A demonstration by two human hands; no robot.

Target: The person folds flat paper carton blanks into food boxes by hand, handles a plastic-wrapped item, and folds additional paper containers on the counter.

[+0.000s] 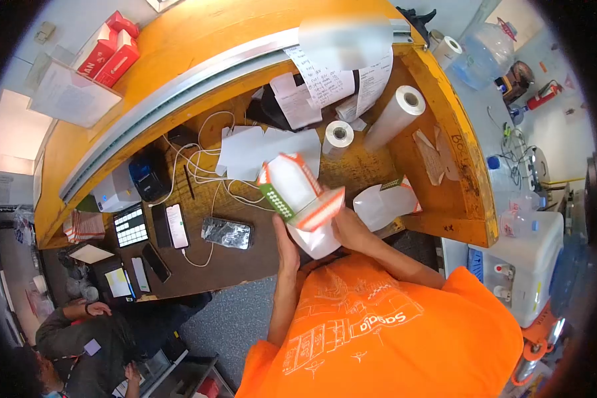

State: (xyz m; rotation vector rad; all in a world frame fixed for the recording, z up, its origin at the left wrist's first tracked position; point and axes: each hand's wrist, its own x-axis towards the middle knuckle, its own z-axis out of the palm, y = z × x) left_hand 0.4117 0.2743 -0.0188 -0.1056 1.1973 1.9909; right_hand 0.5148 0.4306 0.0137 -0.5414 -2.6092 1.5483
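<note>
A white paper food box with orange and green printed edges is in front of my chest, its flaps partly unfolded and tilted upward. My left hand supports its lower left side, fingers pointing up along the wall. On the other side, my right hand grips the box near its lower right flap; its fingertips are partly hidden. To the right of my right hand, a second white carton with similar printed edges lies on the desk.
On the desk stand a large plastic film roll and a label roll. Several phones, including a cracked one, lie among white cables. A tablet is farther left. Another person sits at lower left.
</note>
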